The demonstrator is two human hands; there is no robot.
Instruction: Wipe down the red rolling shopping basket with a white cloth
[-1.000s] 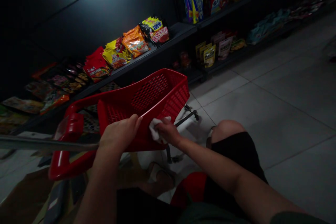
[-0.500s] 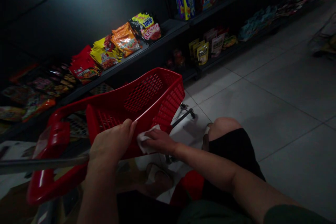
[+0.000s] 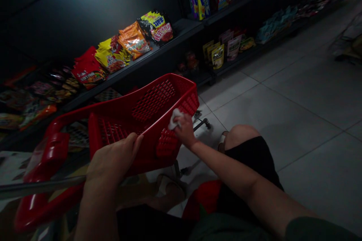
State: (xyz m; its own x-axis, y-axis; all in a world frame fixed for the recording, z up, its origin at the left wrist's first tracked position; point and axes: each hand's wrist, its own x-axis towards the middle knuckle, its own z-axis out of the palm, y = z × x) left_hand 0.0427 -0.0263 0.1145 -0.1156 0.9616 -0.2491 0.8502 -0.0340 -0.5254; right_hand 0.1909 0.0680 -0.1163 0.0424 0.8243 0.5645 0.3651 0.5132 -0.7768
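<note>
A red plastic shopping cart (image 3: 154, 120) with perforated sides stands in front of me, its handle (image 3: 52, 158) at the lower left. My left hand (image 3: 113, 158) is closed over the cart's near rim, thumb along the top edge. In my right hand (image 3: 185, 130) is a crumpled white cloth (image 3: 175, 118), pinched in the fingers against the outer side of the cart, close to its front end. The cart's inside shows nothing in it that I can make out in the dim light.
Dark shelves (image 3: 181, 30) run behind the cart, with red, yellow and orange snack bags (image 3: 134, 39) on them. Yellow pouches (image 3: 217, 55) sit on the lower shelf. Pale floor tiles (image 3: 283, 120) extend to the right. My bent knee (image 3: 243, 135) is beside the cart wheels.
My right hand has slid the white cloth up and forward along the cart's side, from lower near the middle toward the front. The cart's handle end and my left hand have shifted slightly left.
</note>
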